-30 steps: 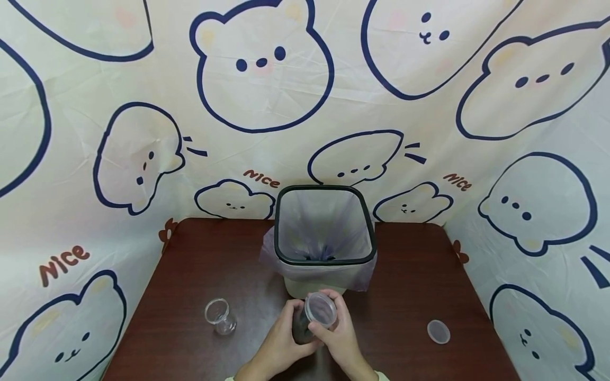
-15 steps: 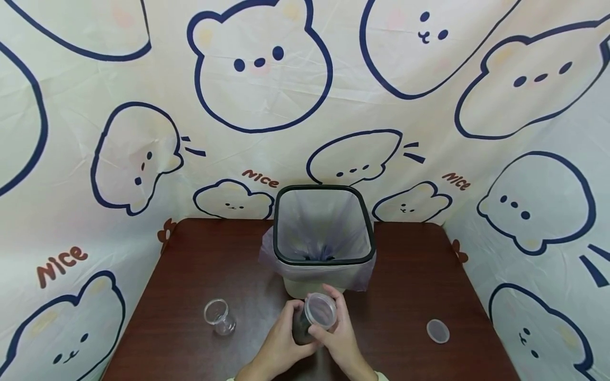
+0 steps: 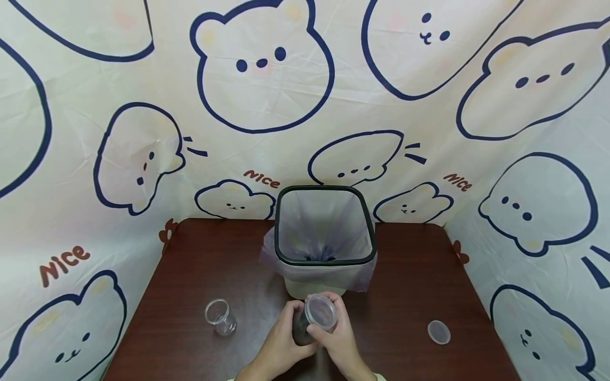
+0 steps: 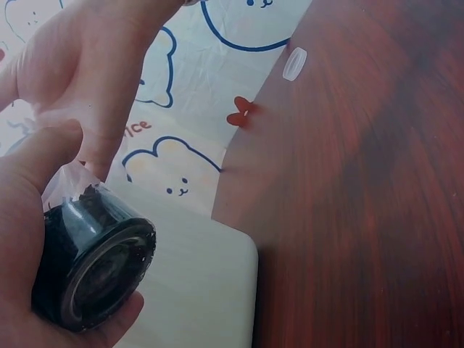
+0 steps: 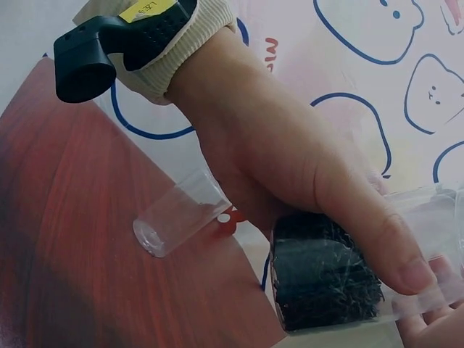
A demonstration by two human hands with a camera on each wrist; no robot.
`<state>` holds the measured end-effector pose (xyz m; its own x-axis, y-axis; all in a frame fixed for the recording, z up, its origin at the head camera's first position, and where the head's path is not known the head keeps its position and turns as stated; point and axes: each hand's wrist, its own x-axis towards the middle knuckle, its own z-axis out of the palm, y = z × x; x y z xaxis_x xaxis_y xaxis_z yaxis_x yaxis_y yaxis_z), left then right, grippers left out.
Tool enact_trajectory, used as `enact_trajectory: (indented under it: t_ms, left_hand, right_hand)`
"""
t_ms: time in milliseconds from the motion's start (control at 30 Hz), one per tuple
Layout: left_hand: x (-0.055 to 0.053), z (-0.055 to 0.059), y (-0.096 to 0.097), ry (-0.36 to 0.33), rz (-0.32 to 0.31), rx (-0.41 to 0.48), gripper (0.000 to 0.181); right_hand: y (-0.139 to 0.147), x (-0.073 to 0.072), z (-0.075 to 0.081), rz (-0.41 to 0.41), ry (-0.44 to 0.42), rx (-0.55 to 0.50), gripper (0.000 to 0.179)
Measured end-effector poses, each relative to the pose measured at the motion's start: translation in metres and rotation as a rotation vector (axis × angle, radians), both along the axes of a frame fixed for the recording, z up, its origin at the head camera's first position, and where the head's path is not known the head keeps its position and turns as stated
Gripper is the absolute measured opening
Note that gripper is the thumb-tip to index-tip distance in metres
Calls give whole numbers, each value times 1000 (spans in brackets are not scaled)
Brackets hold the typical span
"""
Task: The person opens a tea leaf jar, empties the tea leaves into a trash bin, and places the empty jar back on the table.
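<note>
A clear plastic jar [image 3: 301, 329] with dark, shredded-looking stuff at its bottom is held between both hands, tilted, in front of the bin. My left hand [image 3: 280, 338] grips its dark lower part, thumb along the side. Across its translucent round top [image 3: 320, 311], my right hand [image 3: 342, 343] holds the rim, thumb on the near side and fingers on the far side. The left wrist view shows the jar's base [image 4: 112, 279] facing the camera. In the right wrist view, the dark contents [image 5: 326, 272] fill the end inside the left hand.
Behind the hands stands a bin [image 3: 370, 233] with a dark rim and a pale purple liner bag. A clear cup [image 3: 221, 316] is on the brown table [image 3: 395, 317] at left; a translucent round lid [image 3: 439, 332] lies at right. Patterned cloth [image 3: 262, 95] surrounds the table.
The right hand's fingers at the far rim lifted slightly half a second ago and are lowered back on it now. The left hand and the jar stay nearly in place.
</note>
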<state>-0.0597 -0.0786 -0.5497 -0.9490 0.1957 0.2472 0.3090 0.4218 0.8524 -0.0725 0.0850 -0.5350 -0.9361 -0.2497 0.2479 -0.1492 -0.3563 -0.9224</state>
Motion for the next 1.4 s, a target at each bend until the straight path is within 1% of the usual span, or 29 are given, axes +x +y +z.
enact_trajectory:
  t_ms: [167, 433, 700, 767, 900, 1000, 1167, 1233, 1333, 1400]
  left_hand:
    - [-1, 0, 1, 19, -2, 1, 69]
    - [-1, 0, 0, 12, -17, -2, 70]
    - [0, -2, 1, 31, -17, 3, 71]
    - [0, -2, 1, 37, -18, 0, 71]
    - [0, -2, 0, 28, -24, 7, 72]
    - [0, -3, 0, 24, -28, 11, 71]
    - [0, -3, 0, 33, -17, 9, 71]
    - [1, -3, 0, 23, -11, 14, 70]
    - [1, -2, 0, 5, -10, 12, 71]
    - [1, -1, 0, -8, -10, 10, 72]
  right_hand:
    - [1, 1, 3, -1, -26, -17, 62]
    - [2, 3, 2, -9, -55, -18, 60]
    - [4, 3, 1, 2, -36, -17, 60]
    - [5, 3, 1, 12, -28, -14, 59]
    - [7, 2, -1, 41, 8, -15, 59]
    - [7, 1, -1, 61, 9, -19, 64]
    - [7, 1, 1, 76, -71, -25, 80]
    - [6, 1, 1, 76, -80, -34, 83]
    - [4, 2, -1, 65, -62, -59, 85]
    - [3, 2, -1, 52, -31, -66, 85]
